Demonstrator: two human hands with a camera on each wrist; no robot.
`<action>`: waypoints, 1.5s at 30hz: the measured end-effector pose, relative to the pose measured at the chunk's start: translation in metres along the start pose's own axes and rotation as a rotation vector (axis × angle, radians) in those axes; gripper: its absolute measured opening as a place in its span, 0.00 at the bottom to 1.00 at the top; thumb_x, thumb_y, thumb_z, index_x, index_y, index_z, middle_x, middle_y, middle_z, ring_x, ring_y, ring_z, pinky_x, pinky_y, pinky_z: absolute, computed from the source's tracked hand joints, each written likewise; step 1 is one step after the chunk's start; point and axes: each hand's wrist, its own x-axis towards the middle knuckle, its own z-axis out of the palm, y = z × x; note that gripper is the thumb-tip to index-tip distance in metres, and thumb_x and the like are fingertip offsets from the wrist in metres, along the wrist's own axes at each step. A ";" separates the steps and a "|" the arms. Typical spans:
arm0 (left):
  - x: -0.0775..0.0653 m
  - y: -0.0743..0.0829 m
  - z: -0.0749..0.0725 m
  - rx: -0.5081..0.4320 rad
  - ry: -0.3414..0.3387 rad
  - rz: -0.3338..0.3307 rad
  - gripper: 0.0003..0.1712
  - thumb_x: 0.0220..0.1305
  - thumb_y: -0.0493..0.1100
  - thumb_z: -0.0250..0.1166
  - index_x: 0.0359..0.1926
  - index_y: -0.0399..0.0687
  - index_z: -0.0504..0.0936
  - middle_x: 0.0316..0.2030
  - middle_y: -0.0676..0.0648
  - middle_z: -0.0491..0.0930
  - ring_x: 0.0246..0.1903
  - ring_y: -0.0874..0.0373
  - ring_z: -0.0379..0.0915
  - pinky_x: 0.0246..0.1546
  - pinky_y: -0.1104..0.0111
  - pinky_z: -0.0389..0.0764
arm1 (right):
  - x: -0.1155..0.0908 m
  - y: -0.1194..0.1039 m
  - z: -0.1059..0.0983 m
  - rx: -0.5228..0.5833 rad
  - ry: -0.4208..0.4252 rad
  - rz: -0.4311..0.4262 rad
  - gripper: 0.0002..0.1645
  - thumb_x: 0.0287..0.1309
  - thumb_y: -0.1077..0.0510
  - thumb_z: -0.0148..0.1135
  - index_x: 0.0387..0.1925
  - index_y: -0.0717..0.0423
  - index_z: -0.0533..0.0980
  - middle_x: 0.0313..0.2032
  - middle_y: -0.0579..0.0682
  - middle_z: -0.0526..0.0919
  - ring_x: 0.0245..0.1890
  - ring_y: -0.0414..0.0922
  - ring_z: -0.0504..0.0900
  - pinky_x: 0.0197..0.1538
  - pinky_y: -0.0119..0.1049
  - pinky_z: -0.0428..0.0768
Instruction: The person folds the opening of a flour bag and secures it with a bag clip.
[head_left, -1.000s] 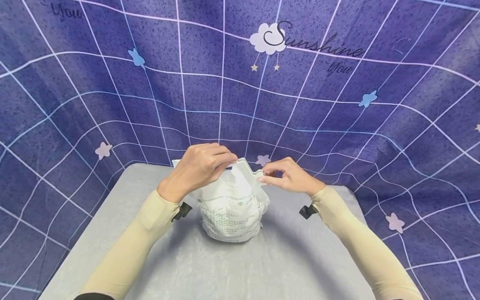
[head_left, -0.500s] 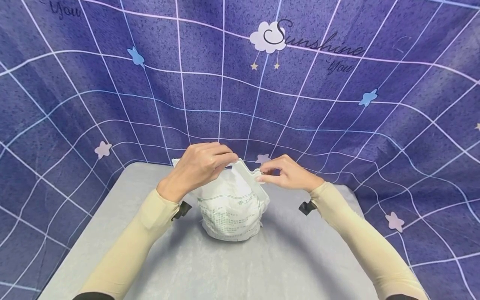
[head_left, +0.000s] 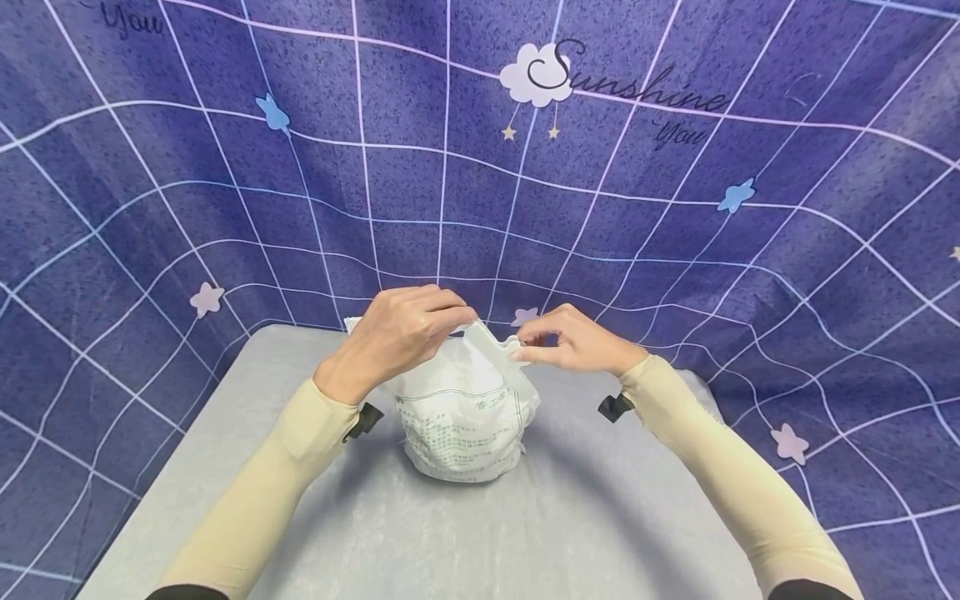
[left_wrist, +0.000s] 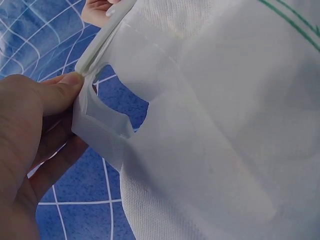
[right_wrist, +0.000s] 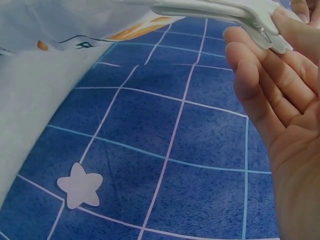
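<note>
A full white woven bag point(head_left: 461, 442) with green print stands upright on the grey surface. Along its top edge runs a white bag clip point(head_left: 491, 342), slanting down to the right. My left hand point(head_left: 405, 333) pinches the bag's top and the near end of the clip point(left_wrist: 103, 37) between thumb and fingers, beside a cut-out handle hole. At the clip's other end, my right hand point(head_left: 577, 343) pinches the broad latch tip. In the right wrist view the clip's two arms point(right_wrist: 205, 9) lie close together, and the right hand's lower fingers point(right_wrist: 250, 85) curl beneath.
The grey covered table point(head_left: 465, 542) spreads around the bag. A purple-blue grid curtain point(head_left: 465, 192) with stars and a cloud hangs close behind it and at both sides. Black wrist cameras point(head_left: 363, 421) sit under both wrists.
My right hand has shifted slightly left and up, and the clip's latch end has moved with it. The left hand and the bag stay nearly still.
</note>
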 end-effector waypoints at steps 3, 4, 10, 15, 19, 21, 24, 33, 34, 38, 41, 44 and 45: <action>0.000 0.000 0.000 0.002 -0.001 0.001 0.19 0.65 0.24 0.66 0.45 0.50 0.92 0.40 0.55 0.89 0.35 0.57 0.86 0.33 0.66 0.87 | 0.001 0.000 -0.001 0.009 -0.010 0.007 0.13 0.67 0.61 0.74 0.28 0.46 0.79 0.24 0.36 0.78 0.25 0.36 0.77 0.32 0.31 0.80; 0.000 0.000 0.000 0.002 0.000 0.002 0.19 0.65 0.24 0.66 0.45 0.50 0.92 0.40 0.55 0.89 0.35 0.57 0.86 0.34 0.66 0.88 | 0.002 0.000 -0.002 0.009 -0.012 0.010 0.13 0.67 0.61 0.73 0.28 0.46 0.79 0.24 0.36 0.78 0.25 0.36 0.77 0.32 0.31 0.80; 0.001 0.001 -0.002 0.004 -0.001 0.005 0.19 0.65 0.24 0.65 0.45 0.50 0.92 0.40 0.54 0.89 0.36 0.56 0.86 0.35 0.65 0.88 | 0.003 0.001 -0.003 -0.003 -0.023 0.008 0.12 0.67 0.60 0.74 0.29 0.45 0.80 0.25 0.36 0.79 0.25 0.38 0.79 0.33 0.31 0.81; 0.003 0.002 -0.002 0.005 -0.002 0.008 0.20 0.63 0.23 0.66 0.45 0.50 0.92 0.40 0.55 0.89 0.36 0.57 0.86 0.34 0.66 0.88 | 0.004 0.001 -0.004 0.002 -0.033 0.005 0.11 0.67 0.60 0.73 0.30 0.45 0.81 0.25 0.35 0.80 0.25 0.39 0.81 0.33 0.32 0.82; 0.002 0.001 -0.002 0.007 0.002 0.009 0.19 0.63 0.23 0.68 0.45 0.50 0.92 0.40 0.55 0.89 0.36 0.57 0.86 0.34 0.66 0.88 | 0.005 0.000 -0.005 0.010 -0.038 0.012 0.11 0.68 0.60 0.73 0.30 0.46 0.81 0.26 0.36 0.80 0.26 0.38 0.81 0.34 0.32 0.83; 0.002 0.001 -0.002 0.007 0.004 0.009 0.18 0.64 0.24 0.68 0.45 0.50 0.92 0.40 0.55 0.89 0.36 0.57 0.86 0.34 0.66 0.88 | 0.005 0.001 -0.005 0.010 -0.039 0.018 0.11 0.68 0.59 0.74 0.30 0.46 0.81 0.26 0.36 0.80 0.26 0.37 0.81 0.34 0.32 0.83; 0.001 0.001 -0.001 0.006 0.006 0.009 0.17 0.64 0.25 0.69 0.45 0.50 0.92 0.40 0.55 0.89 0.35 0.58 0.86 0.34 0.66 0.88 | 0.005 0.001 -0.005 0.008 -0.046 0.025 0.11 0.67 0.59 0.74 0.30 0.46 0.80 0.26 0.36 0.79 0.27 0.36 0.81 0.35 0.32 0.83; 0.000 0.000 0.000 -0.006 0.003 0.002 0.18 0.64 0.24 0.67 0.44 0.50 0.92 0.39 0.55 0.89 0.35 0.57 0.86 0.33 0.66 0.88 | 0.005 0.000 -0.003 -0.014 -0.054 0.065 0.08 0.67 0.57 0.74 0.32 0.45 0.82 0.28 0.34 0.82 0.30 0.35 0.83 0.37 0.40 0.87; 0.000 0.000 0.000 -0.007 0.003 0.001 0.19 0.64 0.24 0.67 0.44 0.50 0.92 0.39 0.55 0.89 0.35 0.57 0.86 0.33 0.66 0.88 | 0.005 0.000 -0.003 -0.011 -0.053 0.070 0.08 0.67 0.57 0.74 0.32 0.45 0.82 0.28 0.34 0.82 0.30 0.35 0.83 0.37 0.42 0.88; 0.000 0.000 -0.001 -0.012 0.005 -0.003 0.18 0.64 0.25 0.68 0.45 0.50 0.93 0.39 0.55 0.89 0.36 0.57 0.86 0.33 0.66 0.88 | 0.004 -0.001 -0.002 -0.009 -0.044 0.083 0.10 0.67 0.57 0.74 0.31 0.45 0.80 0.27 0.35 0.81 0.30 0.36 0.84 0.37 0.46 0.88; 0.001 0.000 0.000 -0.017 0.010 -0.005 0.17 0.65 0.25 0.69 0.44 0.50 0.93 0.39 0.55 0.89 0.35 0.58 0.86 0.33 0.66 0.88 | 0.004 -0.001 -0.001 -0.008 -0.040 0.096 0.10 0.67 0.57 0.74 0.31 0.45 0.80 0.27 0.35 0.81 0.30 0.36 0.84 0.38 0.42 0.87; 0.000 0.000 -0.001 -0.017 0.011 -0.006 0.15 0.65 0.26 0.69 0.44 0.50 0.93 0.39 0.56 0.89 0.35 0.59 0.86 0.32 0.66 0.87 | 0.004 -0.002 0.001 -0.002 -0.036 0.117 0.07 0.67 0.57 0.74 0.33 0.45 0.83 0.28 0.35 0.83 0.30 0.36 0.84 0.38 0.35 0.86; 0.000 0.000 -0.001 -0.016 0.010 -0.006 0.15 0.65 0.27 0.70 0.44 0.50 0.93 0.39 0.56 0.89 0.35 0.59 0.86 0.32 0.66 0.87 | 0.003 -0.002 0.001 0.003 -0.032 0.121 0.06 0.67 0.57 0.74 0.34 0.45 0.84 0.29 0.35 0.83 0.30 0.36 0.84 0.38 0.35 0.86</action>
